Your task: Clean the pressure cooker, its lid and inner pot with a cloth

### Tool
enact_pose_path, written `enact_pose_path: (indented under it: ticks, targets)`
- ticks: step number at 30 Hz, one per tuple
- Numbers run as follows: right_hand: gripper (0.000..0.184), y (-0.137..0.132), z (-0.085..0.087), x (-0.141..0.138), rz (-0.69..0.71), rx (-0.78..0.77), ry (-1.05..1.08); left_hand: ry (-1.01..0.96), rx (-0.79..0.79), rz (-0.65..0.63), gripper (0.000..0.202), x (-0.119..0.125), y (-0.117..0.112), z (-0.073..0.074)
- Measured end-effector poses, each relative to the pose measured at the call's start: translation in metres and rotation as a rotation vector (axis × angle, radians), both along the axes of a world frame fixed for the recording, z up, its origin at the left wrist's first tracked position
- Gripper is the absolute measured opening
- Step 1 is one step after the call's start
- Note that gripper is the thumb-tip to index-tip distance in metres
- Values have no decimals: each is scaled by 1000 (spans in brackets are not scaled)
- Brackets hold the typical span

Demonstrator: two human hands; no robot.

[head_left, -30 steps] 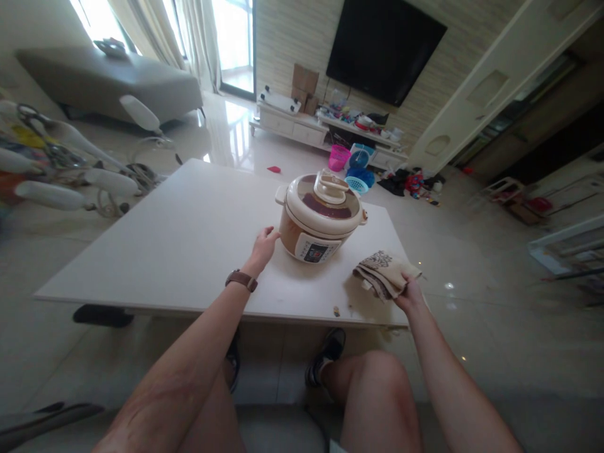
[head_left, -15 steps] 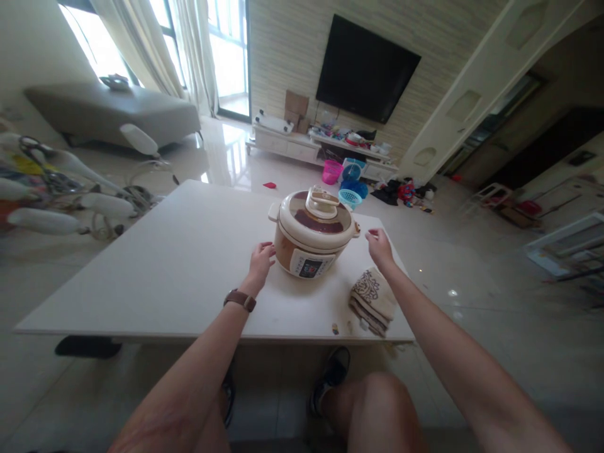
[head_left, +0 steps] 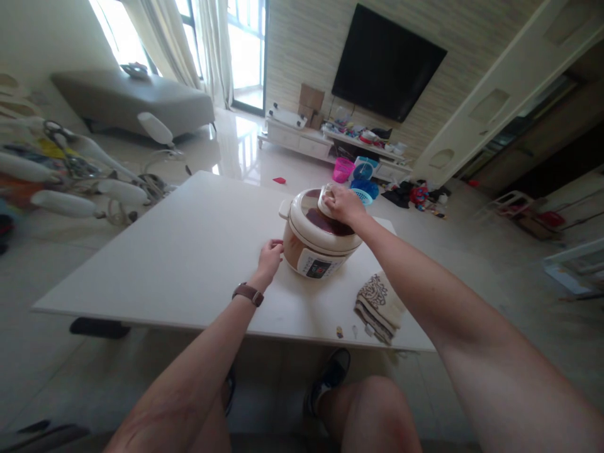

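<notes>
A cream and brown electric pressure cooker (head_left: pixel 296 250) stands upright on the white table (head_left: pixel 189 251), its control panel facing me. My right hand (head_left: pixel 342 204) is closed around the lid handle (head_left: pixel 323 202) on top and covers most of it. The lid (head_left: pixel 307 211) sits on the cooker. At the cooker's left side is my left hand (head_left: pixel 270 258), fingers stretched towards the wall and fingertips at or very near it; contact is hard to tell. It holds nothing. A folded patterned cloth (head_left: pixel 379 303) lies to the right, below my right forearm.
Two small items, one a brownish piece (head_left: pixel 339 331), lie near the table's front edge beside the cloth. Beyond the table are a pink basket (head_left: pixel 343 170), a light blue basket (head_left: pixel 364 196) and a TV cabinet (head_left: pixel 295 139). Exercise equipment (head_left: pixel 111 189) stands at the left.
My right hand has moved from beside the cooker's right side up and left onto the lid handle and closed on it. My left hand stays by the cooker's left side. The view has shifted slightly.
</notes>
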State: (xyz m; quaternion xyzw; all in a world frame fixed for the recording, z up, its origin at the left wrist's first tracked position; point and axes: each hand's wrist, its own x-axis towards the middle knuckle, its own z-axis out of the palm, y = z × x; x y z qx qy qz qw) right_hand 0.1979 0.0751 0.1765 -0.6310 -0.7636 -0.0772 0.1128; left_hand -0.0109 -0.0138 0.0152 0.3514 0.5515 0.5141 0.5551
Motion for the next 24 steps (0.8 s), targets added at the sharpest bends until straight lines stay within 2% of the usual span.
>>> enact_pose_path:
  ticks: [5,9,15,21,24]
  targets:
    - [43,-7,10,-5,6,-10,-111,-7,-42,-18,19,-12,-2,3]
    - [45,-22,12,-14,44,-7,-196,-74,-28,-5,24,-16,-4,9]
    - [47,-49,15,-25,20,-14,-239,-243,133,46,28,-10,-3,19]
    - [49,-85,15,-29,0,-17,-298,-237,283,189,32,0,-14,13]
    - [49,-96,14,-30,-10,-34,-326,-220,283,183,34,1,-21,11]
